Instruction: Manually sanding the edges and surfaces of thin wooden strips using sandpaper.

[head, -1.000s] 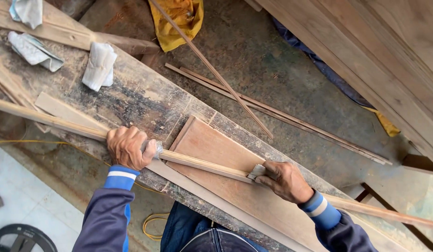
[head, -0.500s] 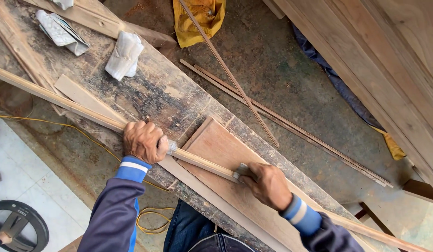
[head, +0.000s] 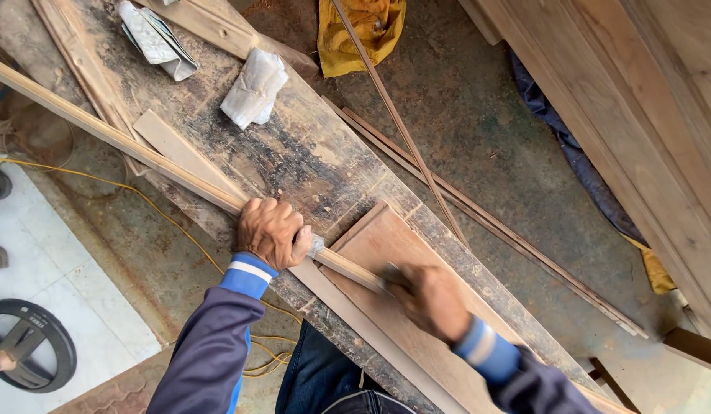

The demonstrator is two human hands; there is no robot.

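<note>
- Workbench: long, worn, dark-stained plank top, runs diag. upper left to lower right. All places below rel. to bench.
- Stacked pale boards: off bench, far right side, leaning.
- Reddish-brown board: flat on bench, lower-right part of top.
- Long wood strip: pale, thin, lies along bench near its front edge, crosses over the reddish board.
- Thin sticks: on floor just behind bench, w/ one long one lying across them.
- Yellow cloth: floor behind bench, top of view.
- Left hand: fingers curled tight round the strip, mid-bench, front edge; bit of pale rag at the thumb side.
- Right hand: blurred, over the reddish board, on the strip; fingers bunched on sth small — can't tell what.
- White crumpled rags: on bench top, upper-left part, well apart from hands.
</note>
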